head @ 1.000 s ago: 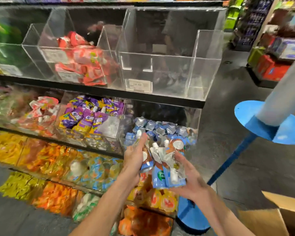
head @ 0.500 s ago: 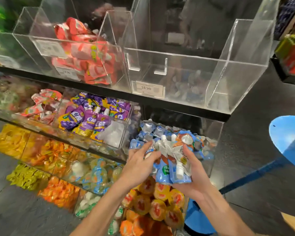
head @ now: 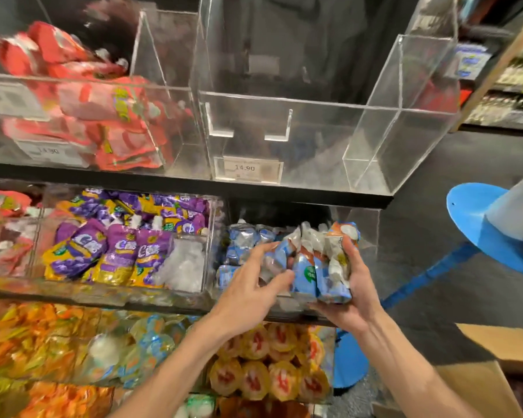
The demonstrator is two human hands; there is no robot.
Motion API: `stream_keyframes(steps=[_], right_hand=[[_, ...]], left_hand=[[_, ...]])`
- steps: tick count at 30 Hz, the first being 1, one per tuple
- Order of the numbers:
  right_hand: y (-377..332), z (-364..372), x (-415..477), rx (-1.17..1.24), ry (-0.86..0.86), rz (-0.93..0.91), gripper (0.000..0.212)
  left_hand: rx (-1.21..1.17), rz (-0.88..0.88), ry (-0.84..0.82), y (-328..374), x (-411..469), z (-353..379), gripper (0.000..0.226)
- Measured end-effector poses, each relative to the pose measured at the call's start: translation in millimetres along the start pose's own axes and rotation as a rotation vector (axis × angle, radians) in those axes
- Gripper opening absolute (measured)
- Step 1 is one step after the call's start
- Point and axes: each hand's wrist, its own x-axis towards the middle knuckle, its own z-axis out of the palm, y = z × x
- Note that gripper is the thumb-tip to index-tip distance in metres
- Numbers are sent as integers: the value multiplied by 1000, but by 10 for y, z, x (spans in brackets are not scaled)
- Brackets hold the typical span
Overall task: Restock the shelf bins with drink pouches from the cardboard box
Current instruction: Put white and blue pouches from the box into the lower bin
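The pouches (head: 314, 267) have risen to the front of the blue bin (head: 370, 233), so placing them looks near. The right hand (head: 349, 292) grips them from below, fingers curled; the left hand (head: 248, 294) pinches their left side.

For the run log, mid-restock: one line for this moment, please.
phase: stocking | right hand: holds blue pouches at blue-pouch bin | left hand: pinches one of them | cardboard box: lower right

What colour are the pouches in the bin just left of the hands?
Those drink pouches are mainly purple with yellow-gold bottoms; the head view shows it.
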Motion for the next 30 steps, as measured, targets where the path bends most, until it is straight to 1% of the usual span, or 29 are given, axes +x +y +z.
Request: stream_keyframes(steps=[1,2,3,4,6,7,8,10,12,13,15,17,18,20,23,25,29,30], right_hand=[[-48,21,26,-24,-9,11,85],[-92,17,79,-41,-6,24,81],[-134,45,115,-61,2,41,71],[-167,31,175,-81,34,37,62],[-220,4,246,-145,87,8,54],[-236,4,259,-187,94,4,51],[-253,-14,280,-224,84,16,47],[-278,-44,305,-298,77,72,41],[-302,-65,318,-324,102,118,41],[-319,-75,324,-314,109,135,40],[-352,-89,352,-276,108,168,40],[-380,-85,368,-269,119,183,40],[-391,-93,386,-268,120,181,41],[-406,-85,394,-279,142,184,46],[-407,-83,402,-285,134,199,58],[-405,-76,396,-289,117,196,60],[-406,-67,387,-321,122,165,61],[-394,-66,386,-329,114,166,62]], left_hand=[[27,24,35,8,67,-31,39],[60,62,70,13,140,-57,44],[138,102,101,0,229,-81,51],[267,154,128,-13,333,-100,57],[670,213,159,-17,545,-135,63],[847,173,143,-9,639,-153,68],[986,91,120,-20,738,-171,73],[1170,-95,57,-31,882,-199,75],[1247,-222,21,-51,977,-208,68],[1306,-240,14,-62,1010,-203,66],[1451,-196,11,-61,1064,-192,62],[1521,-183,-15,-35,1107,-189,56],[1544,-180,-33,-42,1132,-200,57],[1575,-169,-61,-57,1141,-220,67],[1590,-115,-50,-114,1123,-248,76],[1594,-135,-51,-149,1095,-257,73],[1720,-182,-94,-255,1029,-267,61],[1690,-184,-101,-252,1008,-269,60]])
